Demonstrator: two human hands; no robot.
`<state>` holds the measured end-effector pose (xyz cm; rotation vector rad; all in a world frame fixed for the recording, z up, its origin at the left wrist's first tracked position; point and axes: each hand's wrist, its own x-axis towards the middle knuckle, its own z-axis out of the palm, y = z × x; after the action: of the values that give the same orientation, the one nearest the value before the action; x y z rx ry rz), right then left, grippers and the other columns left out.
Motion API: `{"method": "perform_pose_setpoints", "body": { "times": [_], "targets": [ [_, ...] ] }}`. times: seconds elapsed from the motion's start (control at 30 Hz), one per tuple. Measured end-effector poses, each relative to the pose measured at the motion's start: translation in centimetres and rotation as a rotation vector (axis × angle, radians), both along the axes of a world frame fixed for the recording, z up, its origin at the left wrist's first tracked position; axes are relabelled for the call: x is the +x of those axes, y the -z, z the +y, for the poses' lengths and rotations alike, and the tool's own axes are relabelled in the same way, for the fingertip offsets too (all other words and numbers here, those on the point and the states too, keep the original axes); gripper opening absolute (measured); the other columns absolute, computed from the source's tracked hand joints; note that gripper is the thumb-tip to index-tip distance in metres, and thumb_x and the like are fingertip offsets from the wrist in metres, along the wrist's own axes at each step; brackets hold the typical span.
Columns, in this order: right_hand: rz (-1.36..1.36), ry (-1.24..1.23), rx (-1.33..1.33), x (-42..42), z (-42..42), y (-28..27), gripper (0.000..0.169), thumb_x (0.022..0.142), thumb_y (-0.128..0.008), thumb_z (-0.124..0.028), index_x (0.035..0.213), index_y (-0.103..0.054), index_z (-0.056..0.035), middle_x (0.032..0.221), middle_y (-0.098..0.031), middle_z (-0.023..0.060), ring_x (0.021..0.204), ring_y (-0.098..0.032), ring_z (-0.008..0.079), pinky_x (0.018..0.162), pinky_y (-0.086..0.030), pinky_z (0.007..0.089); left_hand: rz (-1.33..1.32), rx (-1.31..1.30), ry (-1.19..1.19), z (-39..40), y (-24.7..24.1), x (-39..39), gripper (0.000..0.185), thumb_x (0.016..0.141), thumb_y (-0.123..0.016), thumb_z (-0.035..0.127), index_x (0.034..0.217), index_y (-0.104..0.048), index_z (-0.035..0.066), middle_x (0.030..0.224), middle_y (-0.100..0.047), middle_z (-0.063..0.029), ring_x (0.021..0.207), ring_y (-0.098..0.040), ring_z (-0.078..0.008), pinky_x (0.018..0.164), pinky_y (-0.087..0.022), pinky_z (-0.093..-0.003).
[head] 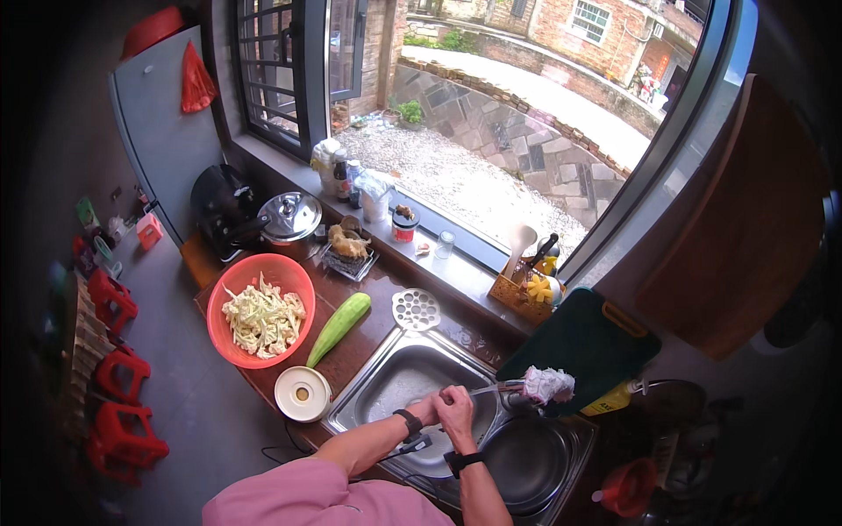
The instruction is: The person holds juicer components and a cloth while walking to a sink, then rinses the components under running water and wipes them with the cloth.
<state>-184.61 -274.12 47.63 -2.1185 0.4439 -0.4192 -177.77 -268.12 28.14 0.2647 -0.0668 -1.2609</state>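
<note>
My left hand [426,408] and my right hand [456,412] are together over the left basin of a stainless steel sink [388,375]. They touch each other, with the fingers curled in. Whether anything is between them is hidden. Just right of my hands a metal faucet spout [506,386] points towards them, and a whitish wrapped bundle [549,384] sits at its far end. Both wrists wear black bands. A black cable connector [416,444] hangs below my left wrist. In the right basin lies a dark round pan [526,463].
Left of the sink are a red plastic basin [217,329] of cut cauliflower, a green gourd [339,329] and a round cream container [302,393]. A white perforated disc [416,309] lies behind the sink. A dark green cutting board [585,342] leans at right, beside a yellow bottle [606,400].
</note>
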Motion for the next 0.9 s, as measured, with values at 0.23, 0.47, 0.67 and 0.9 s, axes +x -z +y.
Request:
{"method": "perform_pose_setpoints", "body": {
  "times": [0.23,0.47,0.67,0.9],
  "targets": [
    [0.027,0.17,-0.04,1.5,-0.7,1.4,0.022,0.077,-0.073,-0.021,0.07,-0.063,-0.0018,0.075,-0.06,0.0159,0.072,-0.059,0.0366,0.068,-0.048,0.0454,-0.001,0.526,-0.035,-0.4,-11.6,-0.7,0.021,0.099,-0.047,0.027,0.093,-0.061,0.012,0.089,-0.065,-0.0037,0.08,-0.062,-0.0196,0.069,-0.05,-0.0337],
    [0.322,0.398,-0.177,0.4,-3.9,6.1,0.04,0.086,-0.06,-0.04,0.077,-0.075,-0.0046,0.083,-0.069,0.0243,0.08,-0.066,0.0457,0.073,-0.051,0.0528,-0.399,0.81,-0.024,-0.3,-11.9,-1.1,0.029,0.102,-0.049,0.034,0.092,-0.063,0.01,0.085,-0.065,-0.0015,0.074,-0.059,-0.015,0.065,-0.046,-0.0293],
    [0.259,0.539,1.219,-2.0,-7.4,9.7,0.043,0.091,-0.062,-0.038,0.116,-0.064,-0.0039,0.11,-0.067,0.0117,0.098,-0.067,0.0305,0.086,-0.053,0.0474,-0.428,0.584,-0.021,0.1,-11.2,-0.1,0.025,0.098,-0.051,0.021,0.115,-0.064,0.007,0.107,-0.066,-0.0048,0.095,-0.063,-0.0145,0.079,-0.052,-0.0329],
    [-0.047,0.242,0.939,-1.7,-8.2,10.4,0.03,0.083,-0.07,-0.004,0.112,-0.063,-0.0016,0.104,-0.067,0.0098,0.092,-0.067,0.02,0.081,-0.055,0.0323,-0.397,0.897,-0.043,0.8,-10.6,0.6,0.039,0.097,-0.054,0.021,0.134,-0.045,0.013,0.143,-0.045,-0.0111,0.137,-0.039,-0.0316,0.095,-0.043,-0.0668]
  ]
}}
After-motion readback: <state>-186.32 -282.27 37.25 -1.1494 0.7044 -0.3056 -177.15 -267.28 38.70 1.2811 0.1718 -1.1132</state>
